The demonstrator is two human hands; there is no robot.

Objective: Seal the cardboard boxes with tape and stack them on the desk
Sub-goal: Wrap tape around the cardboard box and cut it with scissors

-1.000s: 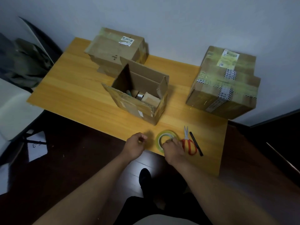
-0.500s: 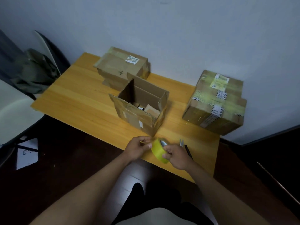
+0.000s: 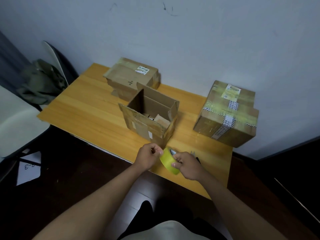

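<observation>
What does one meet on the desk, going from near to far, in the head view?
Tape roll held between both hands, then the open cardboard box, then the closed box with the white label at the wall.

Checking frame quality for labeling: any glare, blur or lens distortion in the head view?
Head view: dim, bluish room light; wide-angle bending curves the desk edges. Glare streaks on the taped box at right. Both hands and the tape roll look fairly sharp; the floor is nearly black.
</observation>
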